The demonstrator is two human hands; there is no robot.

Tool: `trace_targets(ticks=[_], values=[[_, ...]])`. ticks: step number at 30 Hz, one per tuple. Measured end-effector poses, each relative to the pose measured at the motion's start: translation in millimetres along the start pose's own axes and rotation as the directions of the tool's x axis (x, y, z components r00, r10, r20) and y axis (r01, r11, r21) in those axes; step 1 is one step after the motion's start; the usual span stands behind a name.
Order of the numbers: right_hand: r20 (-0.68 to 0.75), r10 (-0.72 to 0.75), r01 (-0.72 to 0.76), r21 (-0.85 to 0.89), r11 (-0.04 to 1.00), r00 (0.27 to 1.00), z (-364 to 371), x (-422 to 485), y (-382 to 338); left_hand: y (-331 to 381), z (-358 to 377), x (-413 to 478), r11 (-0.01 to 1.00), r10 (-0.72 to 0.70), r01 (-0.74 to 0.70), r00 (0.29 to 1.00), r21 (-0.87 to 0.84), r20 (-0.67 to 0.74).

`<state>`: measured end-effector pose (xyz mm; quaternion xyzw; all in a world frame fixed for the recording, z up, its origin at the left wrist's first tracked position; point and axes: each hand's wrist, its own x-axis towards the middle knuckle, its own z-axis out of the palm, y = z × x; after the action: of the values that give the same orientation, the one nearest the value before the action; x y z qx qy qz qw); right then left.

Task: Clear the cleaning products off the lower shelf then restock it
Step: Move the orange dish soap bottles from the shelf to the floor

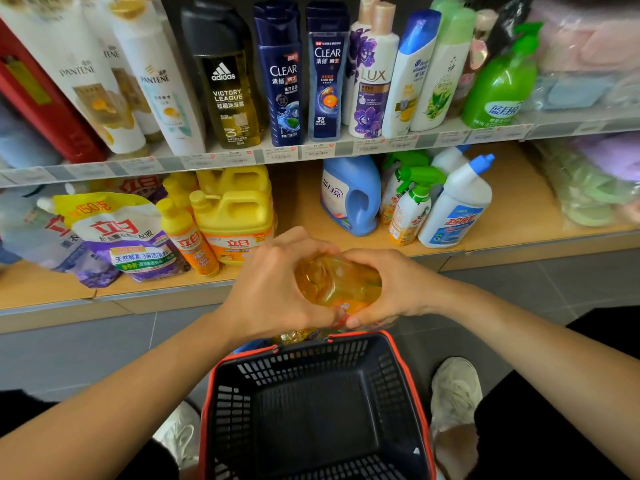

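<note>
Clearing barely begun, I judge: my left hand (273, 289) and right hand (391, 285) close one grip round an amber bottle (337, 282), the basket (311, 362) just below the grip showing a bare floor, while pouches (128, 237), yellow jugs (235, 209) and sprayers (412, 206) beyond the grip stand uncleared on the lower shelf (519, 209).

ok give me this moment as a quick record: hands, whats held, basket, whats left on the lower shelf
left hand: left hand grips the amber bottle from its left
right hand: right hand grips the same bottle from its right
bottle position: over the far end of the basket, off the shelf
basket: black mesh, red rim, on the floor
lower shelf, left: pouches, yellow jugs
lower shelf, right: blue jug, spray bottles, white bottles
gap: bare board between the yellow jugs and blue jug
</note>
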<state>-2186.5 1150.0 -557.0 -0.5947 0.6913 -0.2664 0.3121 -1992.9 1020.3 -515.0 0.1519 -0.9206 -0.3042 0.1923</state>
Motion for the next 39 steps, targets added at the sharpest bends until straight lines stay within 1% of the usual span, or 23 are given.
trace_targets(ticks=[2,6,8,11,12,13,15,16,20,25,30,35,39], values=[[0.000,0.009,-0.009,0.021,1.000,1.000,2,0,-3,0,0,-1,1.000,0.009,-0.009,1.000,-0.007,0.013],[-0.009,0.013,-0.011,0.132,0.991,1.000,1,-1,-5,-2,-3,0,0.997,0.009,-0.009,1.000,-0.075,-0.006],[0.003,0.007,-0.007,0.132,0.991,1.000,0,0,-8,-1,-4,0,0.997,0.018,-0.019,1.000,-0.077,-0.010],[0.015,0.012,-0.014,0.128,0.992,1.000,1,-1,-7,0,-3,-1,0.996,0.037,-0.035,0.999,-0.078,0.027],[0.010,0.018,-0.020,0.150,0.988,1.000,2,-3,-7,-2,-4,-1,0.991,0.027,-0.021,0.998,-0.130,0.049],[0.005,0.024,-0.024,0.179,0.984,1.000,3,-4,-6,-3,-5,0,0.974,-0.001,0.019,0.997,-0.225,0.078],[-0.010,0.027,-0.024,0.229,0.973,1.000,6,-8,-6,-8,-10,3,0.896,-0.087,0.143,0.985,-0.421,0.150],[-0.022,0.025,-0.019,0.243,0.970,0.999,7,-9,-6,-11,-11,5,0.874,-0.113,0.182,0.978,-0.450,0.176],[-0.037,0.019,-0.009,0.235,0.972,0.999,8,-11,-7,-17,-7,5,0.908,-0.113,0.193,0.967,-0.372,0.227],[-0.031,0.009,-0.003,0.203,0.979,0.999,10,-15,-8,-20,2,5,0.893,-0.104,0.195,0.967,-0.406,0.234],[-0.034,0.015,-0.007,0.226,0.974,0.999,11,-16,-8,-19,6,6,0.876,-0.136,0.197,0.977,-0.441,0.167],[-0.069,0.017,-0.001,0.221,0.975,0.998,11,-14,-7,-16,9,6,0.876,-0.153,0.182,0.983,-0.446,0.101],[-0.117,0.015,0.015,0.245,0.969,0.993,11,-13,-5,-8,11,1,0.897,-0.164,0.187,0.982,-0.400,0.092]])
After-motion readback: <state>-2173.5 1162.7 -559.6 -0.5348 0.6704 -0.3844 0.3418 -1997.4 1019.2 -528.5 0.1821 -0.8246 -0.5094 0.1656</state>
